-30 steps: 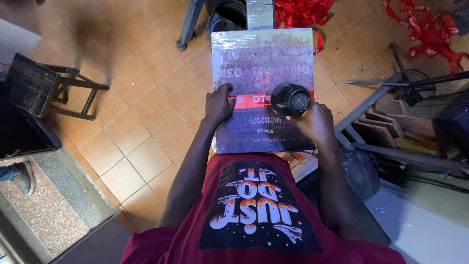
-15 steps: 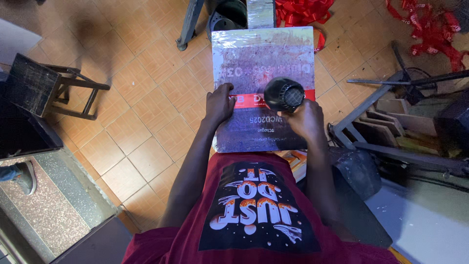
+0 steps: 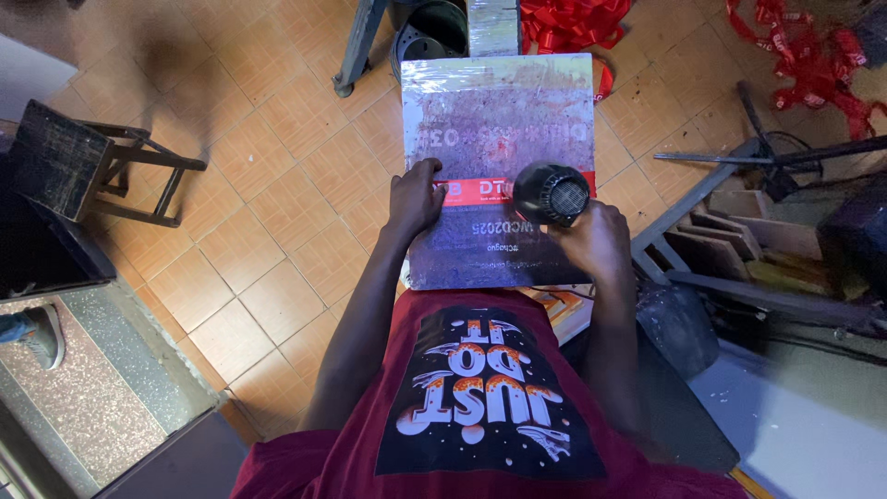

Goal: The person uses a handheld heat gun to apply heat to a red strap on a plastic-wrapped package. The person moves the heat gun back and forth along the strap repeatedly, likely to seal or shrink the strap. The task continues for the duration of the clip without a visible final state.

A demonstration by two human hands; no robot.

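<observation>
A flat rectangular panel (image 3: 499,120) wrapped in shiny clear film lies in front of me, grey and purple with a red band across it. My left hand (image 3: 413,199) presses flat on the panel's left side, fingers on the red band. My right hand (image 3: 596,242) grips the handle of a black heat gun (image 3: 552,192), whose round grilled back faces the camera. The gun sits over the right part of the red band.
Orange floor tiles (image 3: 277,185) surround the panel. A dark wooden stool (image 3: 88,166) stands at the left. Red ribbon (image 3: 795,55) lies at the top right. Metal frames and wood scraps (image 3: 739,222) crowd the right. A grey stone ledge (image 3: 83,388) is at lower left.
The heat gun in my right hand has drifted slightly left and back along the red band. My left hand stays pressed on the panel.
</observation>
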